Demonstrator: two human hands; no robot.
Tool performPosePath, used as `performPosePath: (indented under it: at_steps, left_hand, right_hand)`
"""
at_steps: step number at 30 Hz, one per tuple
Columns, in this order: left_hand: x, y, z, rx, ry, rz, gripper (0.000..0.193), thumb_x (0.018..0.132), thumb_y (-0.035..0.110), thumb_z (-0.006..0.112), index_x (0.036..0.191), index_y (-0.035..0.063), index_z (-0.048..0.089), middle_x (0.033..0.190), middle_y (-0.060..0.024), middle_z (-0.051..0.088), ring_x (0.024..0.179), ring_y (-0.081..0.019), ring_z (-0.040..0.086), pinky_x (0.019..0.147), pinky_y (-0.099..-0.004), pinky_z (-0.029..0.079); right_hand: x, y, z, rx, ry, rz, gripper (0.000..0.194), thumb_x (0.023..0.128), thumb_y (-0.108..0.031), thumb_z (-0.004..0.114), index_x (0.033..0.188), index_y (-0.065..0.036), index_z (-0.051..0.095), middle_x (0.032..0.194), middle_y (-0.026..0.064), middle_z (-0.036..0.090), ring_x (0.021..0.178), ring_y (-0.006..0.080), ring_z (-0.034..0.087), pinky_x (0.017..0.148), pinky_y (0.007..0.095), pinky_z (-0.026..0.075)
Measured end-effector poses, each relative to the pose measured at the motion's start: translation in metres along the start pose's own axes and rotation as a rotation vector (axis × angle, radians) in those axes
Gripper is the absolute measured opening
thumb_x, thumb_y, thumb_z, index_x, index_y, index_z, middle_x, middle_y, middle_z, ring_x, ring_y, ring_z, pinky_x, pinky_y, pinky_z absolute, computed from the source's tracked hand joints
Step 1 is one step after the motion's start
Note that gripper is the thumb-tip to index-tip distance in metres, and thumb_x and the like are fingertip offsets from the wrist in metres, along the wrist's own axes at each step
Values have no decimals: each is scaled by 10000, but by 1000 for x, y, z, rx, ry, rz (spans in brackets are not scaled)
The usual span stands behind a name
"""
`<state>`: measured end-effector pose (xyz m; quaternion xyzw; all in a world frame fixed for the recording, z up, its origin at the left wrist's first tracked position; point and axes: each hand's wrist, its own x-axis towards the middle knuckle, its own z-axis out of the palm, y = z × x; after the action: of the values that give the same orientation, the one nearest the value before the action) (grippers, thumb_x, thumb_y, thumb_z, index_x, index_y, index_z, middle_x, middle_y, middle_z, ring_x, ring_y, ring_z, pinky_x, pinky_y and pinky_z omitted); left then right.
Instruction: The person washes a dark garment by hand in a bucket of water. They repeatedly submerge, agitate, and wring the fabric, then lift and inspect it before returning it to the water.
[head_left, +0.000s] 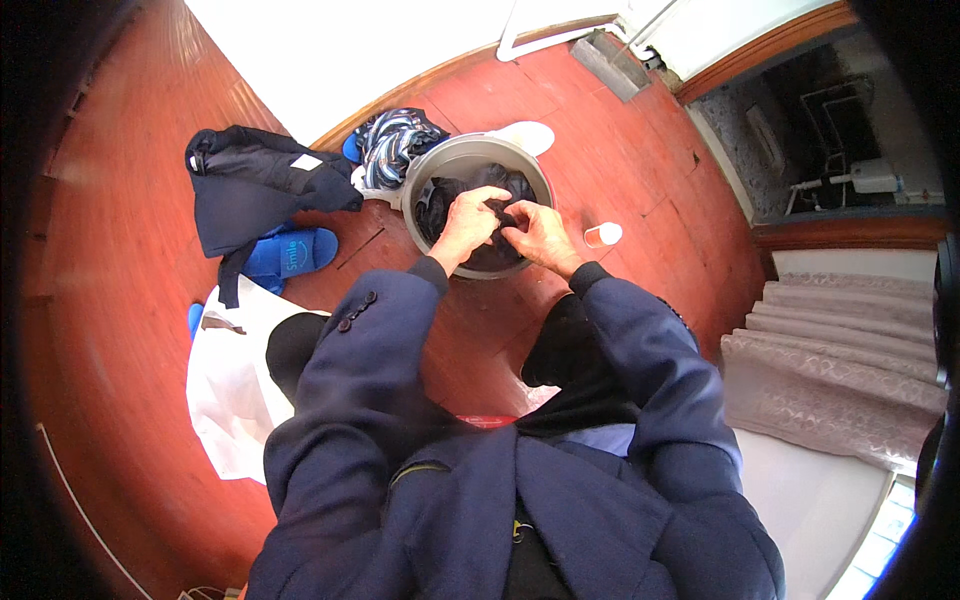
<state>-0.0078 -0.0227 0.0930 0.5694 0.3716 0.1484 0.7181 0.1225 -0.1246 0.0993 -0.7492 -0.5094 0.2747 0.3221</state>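
A round grey bucket (415, 225) stands on the red floor before me, with dark wet cloth (439, 202) inside. Over its middle, my left hand (476, 221) and my right hand (538, 231) are close together, both pinching a bit of the dark cloth between bent fingers. Left of the bucket lies a striped garment (397, 146), bunched up. Further left a dark garment (262, 195) is draped partly over blue slippers (292, 253). A small bottle with a white cap (603, 235) lies on the floor right of the bucket. A white round object (529, 138) shows behind the bucket's rim.
A white bag or sheet (232, 390) lies beside my left knee. White pipes (555, 41) run low along the back wall near a grey block (611, 66). To the right are a doorway with a raised sill (720, 161) and a lace-patterned cloth (832, 360) over a piece of furniture.
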Motion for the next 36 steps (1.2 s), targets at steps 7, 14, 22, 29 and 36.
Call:
performPosePath:
  at_steps: [7,14,22,29,36]
  left_hand:
    - [-2,4,0,-77,48,-86,344,787,-110,517,1028,61,693,805,-38,584,726,-151,594,581,-334,579]
    - [-1,1,4,-116,65,-98,269,793,-99,522,968,44,669,806,-63,618,682,-158,598,562,-346,574]
    - [4,0,-10,-242,-143,-94,221,794,-59,625,995,23,664,858,-66,656,750,-161,657,643,-295,577]
    - [8,-5,0,-146,-116,-62,182,778,-76,649,950,-19,661,850,-85,665,705,-180,664,567,-311,584]
    - [8,-6,1,-241,45,-216,149,748,-113,638,869,-29,660,837,-124,677,647,-211,661,527,-335,580]
  right_hand:
    - [3,-7,-7,128,-46,36,289,748,-95,692,1010,21,650,826,120,680,754,166,643,706,313,522]
    - [4,-7,-15,154,-111,92,267,731,-89,698,974,16,660,828,134,681,766,190,641,719,340,512]
    - [6,10,-13,334,-49,158,180,743,12,706,919,-11,675,835,23,676,779,101,606,724,276,507]
    - [6,15,-11,416,-70,224,181,740,33,692,916,-10,686,843,20,679,761,96,600,688,272,506]
    - [3,4,-16,307,-135,92,211,756,19,689,966,7,674,865,42,686,812,112,626,735,283,524]
